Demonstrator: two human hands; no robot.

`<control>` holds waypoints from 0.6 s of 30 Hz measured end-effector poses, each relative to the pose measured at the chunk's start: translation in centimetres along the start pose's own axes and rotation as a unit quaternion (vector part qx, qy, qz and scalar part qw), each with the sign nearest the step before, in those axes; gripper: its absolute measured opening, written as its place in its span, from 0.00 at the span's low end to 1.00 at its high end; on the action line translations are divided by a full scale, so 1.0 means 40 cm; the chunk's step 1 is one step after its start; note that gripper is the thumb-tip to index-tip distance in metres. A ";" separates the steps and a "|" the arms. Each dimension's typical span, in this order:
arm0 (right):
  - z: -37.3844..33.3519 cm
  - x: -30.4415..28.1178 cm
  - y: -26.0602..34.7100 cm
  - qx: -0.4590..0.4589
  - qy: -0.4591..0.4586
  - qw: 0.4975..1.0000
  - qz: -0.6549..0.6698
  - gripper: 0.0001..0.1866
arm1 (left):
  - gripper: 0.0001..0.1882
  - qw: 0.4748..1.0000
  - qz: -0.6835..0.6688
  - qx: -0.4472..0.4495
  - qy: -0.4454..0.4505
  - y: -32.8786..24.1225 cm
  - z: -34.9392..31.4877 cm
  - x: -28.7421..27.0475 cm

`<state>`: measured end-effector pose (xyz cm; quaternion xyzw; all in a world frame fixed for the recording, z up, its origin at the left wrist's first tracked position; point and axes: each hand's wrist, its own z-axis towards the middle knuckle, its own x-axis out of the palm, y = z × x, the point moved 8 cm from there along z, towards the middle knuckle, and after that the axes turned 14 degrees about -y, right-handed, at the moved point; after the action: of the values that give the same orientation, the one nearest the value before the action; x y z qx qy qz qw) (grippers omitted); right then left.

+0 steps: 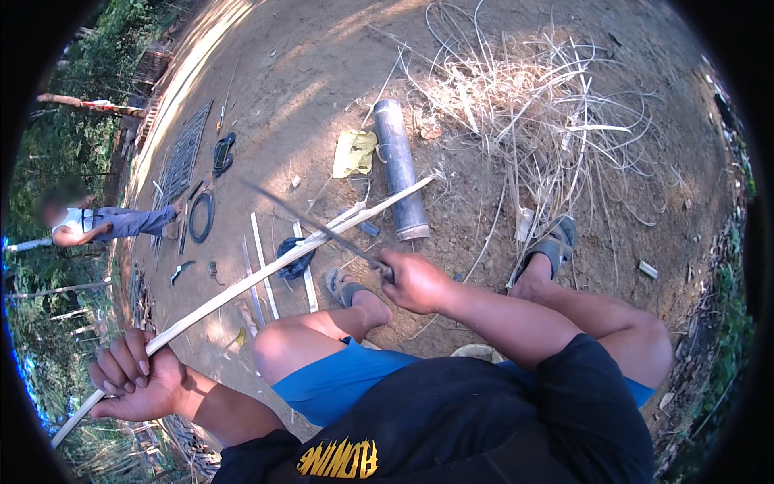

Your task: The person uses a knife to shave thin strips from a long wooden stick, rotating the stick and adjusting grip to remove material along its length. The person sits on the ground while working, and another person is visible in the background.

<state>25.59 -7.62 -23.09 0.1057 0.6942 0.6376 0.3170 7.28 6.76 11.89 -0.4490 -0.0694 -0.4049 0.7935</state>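
My left hand (143, 377), at the lower left, is wrapped round a long pale strip of bamboo (234, 290). The strip slants up to the right across the middle, past my knee. In front of my body, my right hand (416, 282) grips a knife (278, 202) with a long, thin, dark blade. This blade crosses the bamboo strip near its upper part, where a sliver of it stands slightly apart. My fist hides most of the knife's handle.
A dark metal-looking tube (398, 165) lies beyond my feet by a yellow wrapper (355, 153). Tangled pale shavings (524, 105) spread at upper right. More strips (264, 266) and a black bag (297, 256) lie near my left foot. At far left stands another person (121, 222) near a coiled hose (201, 216).
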 end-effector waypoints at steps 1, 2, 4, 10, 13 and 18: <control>-0.002 -0.001 0.035 -0.029 0.017 0.999 0.015 0.18 | 0.31 1.000 0.007 -0.001 -0.003 0.002 0.003 0.001; 0.002 0.007 -0.006 -0.035 -0.005 0.999 0.011 0.17 | 0.31 1.000 0.013 0.000 -0.003 0.002 0.008 0.004; 0.013 0.007 -0.146 0.087 -0.002 0.996 -0.014 0.17 | 0.31 1.000 0.001 -0.011 0.019 0.010 0.017 0.001; 0.017 0.000 -0.101 0.024 0.018 0.999 -0.013 0.17 | 0.30 0.999 -0.009 0.008 0.043 -0.004 0.013 -0.007; 0.013 0.004 -0.097 0.033 0.017 0.999 0.001 0.18 | 0.31 0.999 -0.010 0.012 0.035 -0.007 0.013 -0.014; 0.013 -0.004 -0.221 0.102 -0.010 0.995 -0.005 0.19 | 0.35 0.999 -0.010 0.009 0.044 -0.019 0.022 -0.026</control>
<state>28.31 -8.73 -31.47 0.1404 0.7528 0.5612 0.3142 6.29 7.82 12.39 -0.4230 -0.0422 -0.4317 0.7956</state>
